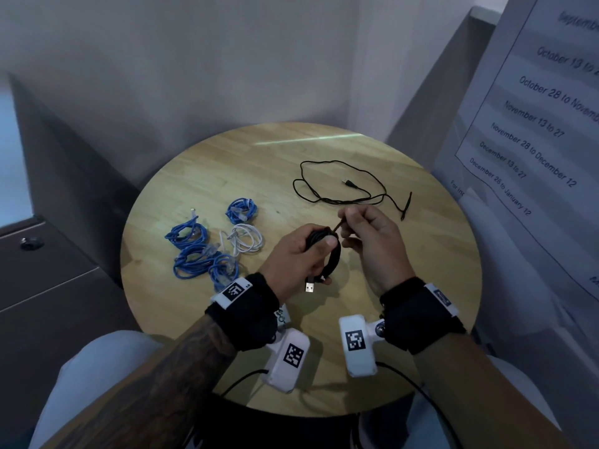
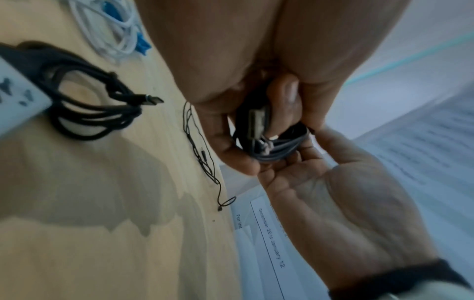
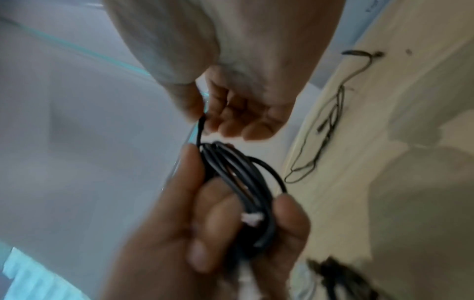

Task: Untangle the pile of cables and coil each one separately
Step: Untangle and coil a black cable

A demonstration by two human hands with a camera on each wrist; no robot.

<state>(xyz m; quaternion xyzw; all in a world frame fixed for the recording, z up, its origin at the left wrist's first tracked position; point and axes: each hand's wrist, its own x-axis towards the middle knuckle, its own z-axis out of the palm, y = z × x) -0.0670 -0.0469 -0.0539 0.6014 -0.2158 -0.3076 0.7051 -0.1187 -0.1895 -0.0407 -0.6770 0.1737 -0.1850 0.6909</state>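
My left hand [image 1: 319, 259] grips a coiled black cable [image 1: 334, 257] above the round wooden table [image 1: 227, 163]; its USB plug [image 1: 310, 287] hangs below the fist. In the right wrist view the coil [image 3: 243, 178] sits between the left thumb and fingers [image 3: 290, 215]. My right hand [image 1: 344, 223] pinches the cable's free end just above the coil, also seen close up [image 3: 205, 119]. From the left wrist, the coil [image 2: 277, 152] lies in the curled left fingers with the right hand's palm [image 2: 333, 192] beneath. A thin black cable [image 1: 340, 184] lies loose and uncoiled behind the hands.
Several blue coils [image 1: 194, 254] and one white coil [image 1: 245, 239] lie at the table's left. Another coiled black cable [image 2: 89, 113] lies by a white block [image 2: 20, 101] near my left wrist. A printed sheet of dates [image 1: 534, 124] hangs at the right.
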